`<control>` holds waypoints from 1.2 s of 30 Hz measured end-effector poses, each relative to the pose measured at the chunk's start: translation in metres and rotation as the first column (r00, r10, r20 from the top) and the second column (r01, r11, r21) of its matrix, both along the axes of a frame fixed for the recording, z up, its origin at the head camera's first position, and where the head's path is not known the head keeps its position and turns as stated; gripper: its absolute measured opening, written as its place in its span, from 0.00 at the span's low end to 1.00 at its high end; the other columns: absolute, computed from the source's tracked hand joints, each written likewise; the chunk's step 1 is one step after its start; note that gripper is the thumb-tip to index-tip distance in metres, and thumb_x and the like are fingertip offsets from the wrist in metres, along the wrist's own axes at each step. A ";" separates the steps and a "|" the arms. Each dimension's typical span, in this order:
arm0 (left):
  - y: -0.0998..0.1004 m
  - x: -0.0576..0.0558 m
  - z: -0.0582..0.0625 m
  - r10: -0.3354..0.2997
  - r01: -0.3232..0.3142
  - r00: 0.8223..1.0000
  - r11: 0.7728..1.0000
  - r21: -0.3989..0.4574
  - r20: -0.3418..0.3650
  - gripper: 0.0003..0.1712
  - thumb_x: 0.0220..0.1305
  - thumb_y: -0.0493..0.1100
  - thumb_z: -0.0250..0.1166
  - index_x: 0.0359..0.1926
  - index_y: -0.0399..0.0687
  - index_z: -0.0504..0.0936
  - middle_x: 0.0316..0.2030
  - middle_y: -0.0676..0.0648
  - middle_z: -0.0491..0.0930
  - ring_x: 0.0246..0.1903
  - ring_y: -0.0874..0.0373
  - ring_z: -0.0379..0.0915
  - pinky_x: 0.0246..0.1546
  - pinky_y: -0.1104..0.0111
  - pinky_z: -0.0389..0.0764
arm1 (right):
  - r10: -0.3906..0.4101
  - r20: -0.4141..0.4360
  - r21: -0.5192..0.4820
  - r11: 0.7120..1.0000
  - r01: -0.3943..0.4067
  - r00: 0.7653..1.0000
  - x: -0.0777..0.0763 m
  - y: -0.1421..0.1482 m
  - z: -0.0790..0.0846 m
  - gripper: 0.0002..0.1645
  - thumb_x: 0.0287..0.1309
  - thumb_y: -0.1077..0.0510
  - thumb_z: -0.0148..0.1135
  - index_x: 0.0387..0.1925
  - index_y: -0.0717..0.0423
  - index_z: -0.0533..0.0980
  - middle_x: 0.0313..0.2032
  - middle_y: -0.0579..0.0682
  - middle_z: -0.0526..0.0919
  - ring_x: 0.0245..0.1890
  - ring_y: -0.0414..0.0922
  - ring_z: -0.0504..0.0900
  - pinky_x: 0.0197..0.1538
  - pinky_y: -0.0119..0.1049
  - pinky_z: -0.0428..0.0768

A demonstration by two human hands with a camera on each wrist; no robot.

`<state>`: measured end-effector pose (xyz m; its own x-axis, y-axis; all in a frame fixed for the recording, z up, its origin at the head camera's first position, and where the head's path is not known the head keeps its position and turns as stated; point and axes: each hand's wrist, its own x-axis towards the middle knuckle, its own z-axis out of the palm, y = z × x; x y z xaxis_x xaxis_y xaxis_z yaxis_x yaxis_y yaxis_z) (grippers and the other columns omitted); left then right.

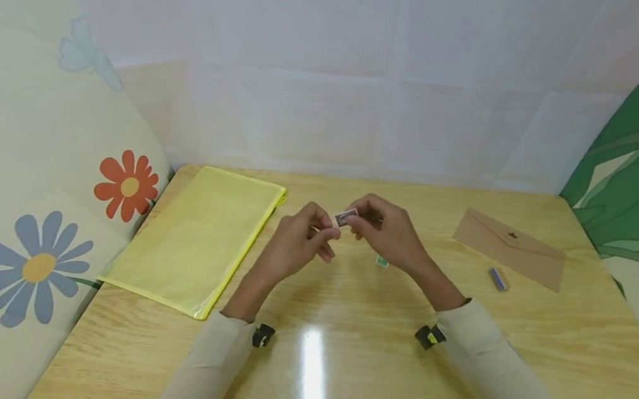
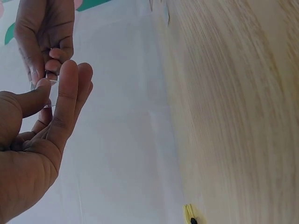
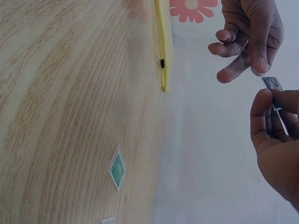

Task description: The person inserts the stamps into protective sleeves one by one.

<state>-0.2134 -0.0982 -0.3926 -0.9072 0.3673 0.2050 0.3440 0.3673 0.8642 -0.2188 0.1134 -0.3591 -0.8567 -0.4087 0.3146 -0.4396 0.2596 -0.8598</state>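
Note:
Above the table's middle, my right hand (image 1: 388, 228) pinches a small postage stamp (image 1: 345, 217) with a dark picture and white border between thumb and fingers. My left hand (image 1: 300, 236) is close beside it, thumb and fingertips pinching a thin clear plastic piece (image 3: 261, 73) at the stamp's edge. Much of that plastic is hidden by the fingers. On the wood under my right hand lies a green stamp (image 1: 382, 261), which looks diamond-shaped in the right wrist view. A pale scrap (image 3: 108, 220) peeks in at the bottom of that view.
At left on the wooden table (image 1: 396, 371) lies a yellow zip folder (image 1: 196, 239). To the right are a brown envelope (image 1: 512, 248) with a small dark emblem and a small brown-and-blue block (image 1: 499, 278). A white cloth (image 1: 303, 122) hangs behind the table, with flowered cloths at both sides.

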 end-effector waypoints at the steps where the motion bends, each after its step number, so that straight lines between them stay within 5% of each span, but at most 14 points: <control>1: 0.000 0.000 0.000 -0.001 0.001 1.000 1.000 0.003 -0.003 0.08 0.73 0.42 0.61 0.44 0.45 0.71 0.33 0.48 0.84 0.25 0.53 0.85 0.30 0.66 0.86 | 0.000 -0.002 -0.001 1.000 0.000 1.000 0.000 0.000 0.000 0.07 0.71 0.63 0.60 0.47 0.62 0.77 0.35 0.59 0.81 0.32 0.55 0.81 0.32 0.35 0.79; 7: 0.000 0.000 0.001 -0.004 0.004 1.000 1.000 0.002 -0.018 0.07 0.73 0.42 0.61 0.44 0.45 0.71 0.32 0.50 0.84 0.25 0.56 0.85 0.34 0.58 0.87 | 0.026 -0.041 -0.011 1.000 -0.026 0.999 -0.003 0.002 -0.002 0.07 0.71 0.63 0.60 0.47 0.61 0.78 0.34 0.58 0.82 0.30 0.55 0.81 0.32 0.42 0.81; 15: 0.001 0.000 0.003 0.006 -0.006 1.000 1.000 -0.015 -0.007 0.07 0.73 0.42 0.61 0.44 0.46 0.71 0.31 0.50 0.84 0.24 0.58 0.84 0.33 0.61 0.86 | 0.035 -0.095 -0.025 0.999 -0.038 0.995 -0.001 0.000 0.003 0.07 0.69 0.67 0.60 0.46 0.65 0.79 0.33 0.62 0.82 0.29 0.58 0.82 0.30 0.33 0.79; 22: 0.001 0.000 0.002 0.010 -0.010 1.000 1.000 -0.029 -0.009 0.07 0.73 0.42 0.61 0.44 0.46 0.71 0.31 0.50 0.84 0.24 0.59 0.84 0.34 0.60 0.86 | 0.025 -0.129 0.028 0.999 -0.021 0.991 -0.011 0.002 -0.012 0.07 0.69 0.65 0.61 0.46 0.61 0.80 0.33 0.57 0.84 0.28 0.51 0.84 0.32 0.42 0.84; 28: 0.001 0.001 0.001 0.003 -0.004 1.000 1.000 -0.028 -0.018 0.07 0.73 0.43 0.61 0.44 0.46 0.71 0.31 0.51 0.84 0.24 0.57 0.85 0.34 0.65 0.86 | 0.053 -0.196 0.066 0.997 -0.040 0.979 -0.021 0.006 -0.025 0.06 0.70 0.58 0.62 0.46 0.50 0.81 0.33 0.46 0.85 0.27 0.40 0.83 0.30 0.37 0.83; 36: 0.001 -0.001 -0.001 -0.001 0.001 1.000 1.000 -0.016 -0.026 0.07 0.73 0.42 0.60 0.44 0.46 0.71 0.33 0.50 0.84 0.24 0.56 0.85 0.33 0.60 0.86 | 0.072 -0.202 0.056 0.997 -0.062 0.977 -0.023 0.004 -0.023 0.06 0.69 0.56 0.62 0.44 0.50 0.82 0.35 0.42 0.84 0.28 0.38 0.83 0.33 0.37 0.85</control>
